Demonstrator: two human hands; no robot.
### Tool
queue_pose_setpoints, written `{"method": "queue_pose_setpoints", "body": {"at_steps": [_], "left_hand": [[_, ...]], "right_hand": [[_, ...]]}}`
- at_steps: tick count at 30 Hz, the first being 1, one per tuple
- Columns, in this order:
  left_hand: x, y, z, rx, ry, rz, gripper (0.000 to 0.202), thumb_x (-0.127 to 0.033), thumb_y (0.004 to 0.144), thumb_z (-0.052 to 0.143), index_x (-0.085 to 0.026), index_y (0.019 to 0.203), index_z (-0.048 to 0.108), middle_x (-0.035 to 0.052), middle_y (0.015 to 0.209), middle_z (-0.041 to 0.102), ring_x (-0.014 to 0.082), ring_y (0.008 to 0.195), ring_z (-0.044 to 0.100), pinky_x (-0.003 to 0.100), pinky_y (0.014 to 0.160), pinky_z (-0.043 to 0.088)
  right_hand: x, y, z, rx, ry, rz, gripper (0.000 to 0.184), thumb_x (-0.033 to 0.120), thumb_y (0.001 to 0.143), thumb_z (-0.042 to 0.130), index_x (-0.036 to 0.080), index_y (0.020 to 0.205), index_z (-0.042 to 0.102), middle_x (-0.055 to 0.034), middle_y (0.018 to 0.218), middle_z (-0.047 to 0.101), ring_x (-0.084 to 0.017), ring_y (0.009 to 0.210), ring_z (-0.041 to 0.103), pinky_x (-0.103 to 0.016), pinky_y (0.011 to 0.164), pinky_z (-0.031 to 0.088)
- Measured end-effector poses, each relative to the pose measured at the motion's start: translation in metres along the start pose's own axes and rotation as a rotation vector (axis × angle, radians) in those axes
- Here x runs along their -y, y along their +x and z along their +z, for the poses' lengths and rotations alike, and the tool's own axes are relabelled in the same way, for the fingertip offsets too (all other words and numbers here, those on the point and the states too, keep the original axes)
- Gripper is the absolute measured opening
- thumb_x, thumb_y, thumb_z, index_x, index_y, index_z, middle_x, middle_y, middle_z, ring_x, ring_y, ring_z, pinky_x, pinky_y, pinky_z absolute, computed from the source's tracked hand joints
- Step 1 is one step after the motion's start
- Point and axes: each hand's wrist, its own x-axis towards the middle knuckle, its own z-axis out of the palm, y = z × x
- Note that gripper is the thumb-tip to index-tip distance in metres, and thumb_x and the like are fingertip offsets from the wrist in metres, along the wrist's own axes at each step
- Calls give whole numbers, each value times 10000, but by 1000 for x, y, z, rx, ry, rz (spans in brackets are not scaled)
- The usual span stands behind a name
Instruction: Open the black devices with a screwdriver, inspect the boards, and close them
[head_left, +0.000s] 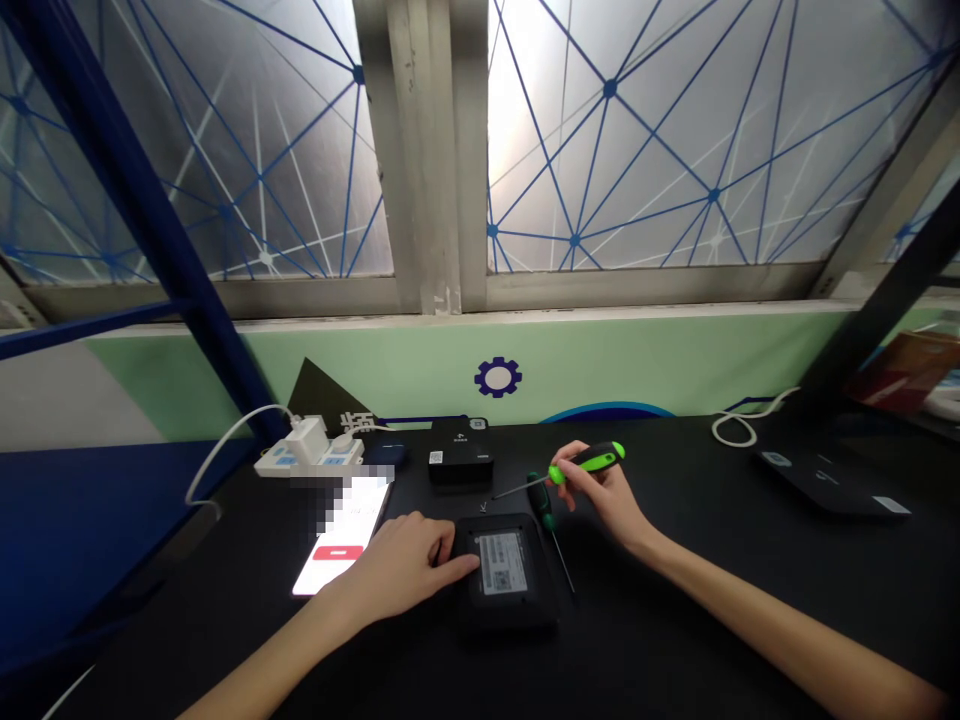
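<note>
- Bare forearms [300,640] reach in nearest the camera; the left hand [405,560] rests its thumb on the black device [510,604], fingers loosely curled at its edge, whether gripping cannot be told.
- Right hand [604,500] fingers pinch the lime-green screwdriver [596,459], its tip near small silvery pieces [483,507], probably screws, beyond the left fingers.
- A light pinch and slow tip would suit such tiny parts, the left thumb steadying the device.
- Lying flat between both hands' fingers, the device looks boxy and round-cornered, its pale printed label [504,563] facing up beside the thumb.
</note>
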Motion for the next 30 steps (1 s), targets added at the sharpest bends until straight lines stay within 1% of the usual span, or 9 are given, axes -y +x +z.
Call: {"method": "queue_pose_setpoints", "body": {"at_steps": [5,9,14,18,20,22,25,27,30], "left_hand": [[1,1,2,-2,-6,-2,510,-670,913,526,-211,692,556,-2,671,605,174,602,553,264,498,263],[4,2,4,-24,4,12,521,-680,913,522,-213,683,543,-5,659,600,177,614,552,265,502,253],[6,2,6,-33,18,8,512,-698,911,516,-222,726,547,-5,672,613,200,665,574,269,519,263],[4,1,5,-49,25,-12,458,-698,903,533,-243,865,565,-9,682,621,239,746,601,269,535,277],[2,1,4,-43,6,-14,438,-681,909,541,-247,964,564,-19,676,618,236,722,605,269,533,279],[2,1,4,-30,-23,-17,447,-667,912,549,-250,1073,550,-36,663,605,221,659,597,268,519,275],[2,2,4,-20,-45,-3,488,-660,924,537,-273,1220,522,-60,636,569,205,598,580,265,505,269],[3,2,3,-16,-31,23,522,-683,921,523,-297,1273,520,-60,637,561,208,607,582,267,513,269],[3,1,2,2,-3,43,660,-764,838,578,-303,1308,528,-49,657,577,229,663,601,276,538,281]], "right_hand": [[-6,-4,5,53,-21,50,283,445,892,717,179,929,629,-27,719,684,-123,539,555,-229,472,440],[-9,-5,7,55,-28,68,290,449,870,737,185,934,636,-19,730,672,-123,559,548,-214,452,433],[-11,-4,7,44,-42,76,290,456,888,713,183,944,634,-24,726,679,-117,543,536,-213,447,421],[-11,-2,5,19,-49,80,311,466,878,718,174,931,626,-31,708,687,-113,508,517,-224,440,398],[-10,0,5,7,-54,80,316,469,879,715,169,916,624,-12,637,662,-104,465,489,-232,442,374],[-10,1,4,-4,-52,76,318,471,880,712,167,903,621,-2,603,652,-94,432,462,-242,447,354],[-11,2,3,-21,-28,69,314,470,878,715,171,882,619,-10,633,674,-89,421,445,-255,461,355],[-12,2,3,-37,-2,69,303,465,879,717,177,875,622,4,604,656,-95,426,447,-263,483,379],[-14,3,3,-55,44,65,270,439,889,717,185,881,627,34,538,607,-103,435,463,-276,545,429]]}}
